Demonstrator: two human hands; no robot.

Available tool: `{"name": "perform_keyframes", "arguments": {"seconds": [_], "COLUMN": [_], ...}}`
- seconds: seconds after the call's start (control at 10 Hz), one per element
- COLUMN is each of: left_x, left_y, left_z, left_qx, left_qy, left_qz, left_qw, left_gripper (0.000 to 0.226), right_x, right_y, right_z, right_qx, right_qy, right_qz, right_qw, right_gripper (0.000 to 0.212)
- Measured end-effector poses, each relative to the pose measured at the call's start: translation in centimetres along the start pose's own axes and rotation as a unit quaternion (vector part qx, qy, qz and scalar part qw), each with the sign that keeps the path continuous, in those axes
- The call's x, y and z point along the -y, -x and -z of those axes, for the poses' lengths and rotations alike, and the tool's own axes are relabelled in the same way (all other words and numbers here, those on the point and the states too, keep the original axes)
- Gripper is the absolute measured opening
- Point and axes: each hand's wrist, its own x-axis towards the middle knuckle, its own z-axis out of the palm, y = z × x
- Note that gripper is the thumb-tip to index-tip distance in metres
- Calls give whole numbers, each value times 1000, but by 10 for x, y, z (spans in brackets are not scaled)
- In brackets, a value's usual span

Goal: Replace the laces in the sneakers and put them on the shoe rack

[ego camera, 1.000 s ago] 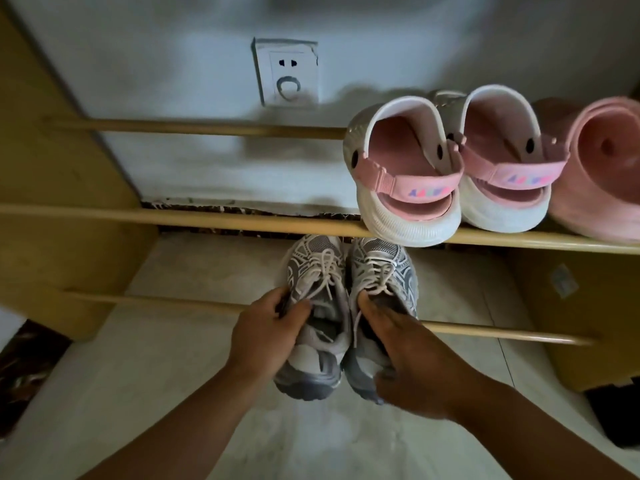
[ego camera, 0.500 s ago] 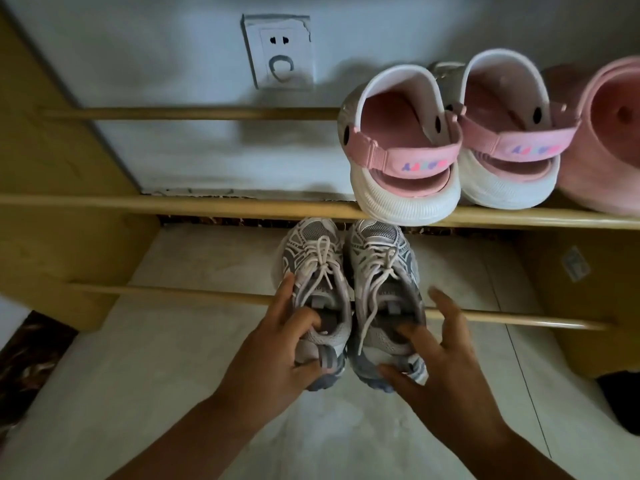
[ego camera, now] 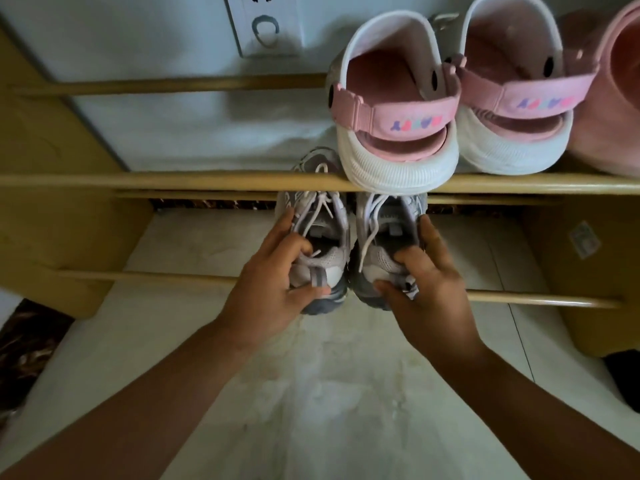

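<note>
Two grey-and-white mesh sneakers with pale laces lie side by side on the lower tier of a wooden dowel shoe rack, heels resting on the front lower dowel and toes pointing toward the wall, passing under the front upper dowel, which hides part of each. The left sneaker is held by the left hand: the thumb curls under the heel, one finger hooks into the shoe's opening, and another finger lies along its outer side. The right sneaker is held by the right hand: the thumb presses on the heel, a finger dips into the collar, and another finger lies against the shoe's outer side. The two hands are apart, each on its own shoe, the shoes just touching between them. The white laces are threaded up both sneakers, with loose ends trailing toward the heels. Directly above the sneakers, on the upper tier of the rack, stands a pair of white clogs with pink heel straps, heels toward the camera; beside these, at the rack's right end, is a plain pink clog. A white wall socket sits on the wall above the rack, left of the clogs. Pale tiled floor lies below the rack.
</note>
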Motion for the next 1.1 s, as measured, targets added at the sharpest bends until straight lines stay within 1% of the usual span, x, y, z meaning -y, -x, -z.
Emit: {"name": "perform_keyframes", "arguments": {"seconds": [0.1,0.2,0.3,0.4,0.5,0.6,0.9,1.1], "left_x": [8,18,25,26,22,19,-3,-9], "left_y": [-20,-22,-18,-17,-17,-13,-10,-9], "left_z": [-3,-5,-5,-4,-6,-10,-12,-13], "left_qx": [13,14,29,44,41,16,-13,-6], "left_qy": [-5,22,56,78,72,6,-60,-71], "left_qz": [35,68,95,96,82,59,95,117], "left_qw": [999,997,993,991,993,998,994,991], "left_gripper": [44,46,49,54,59,59,60,75], "right_x": [-5,-11,-11,-8,-3,2,9,9], "right_y": [-17,-28,-29,-28,-28,-25,-23,-22], "right_z": [-4,-3,-1,1,4,6,14,13], "right_qx": [3,11,25,28,22,36,65,93], "right_qy": [-3,14,29,29,29,37,84,102], "right_qz": [-42,-76,-81,-84,-86,-93,-103,-112], "right_qw": [999,997,996,996,996,994,989,984], "right_gripper": [33,38,40,41,39,40,42,49]}}
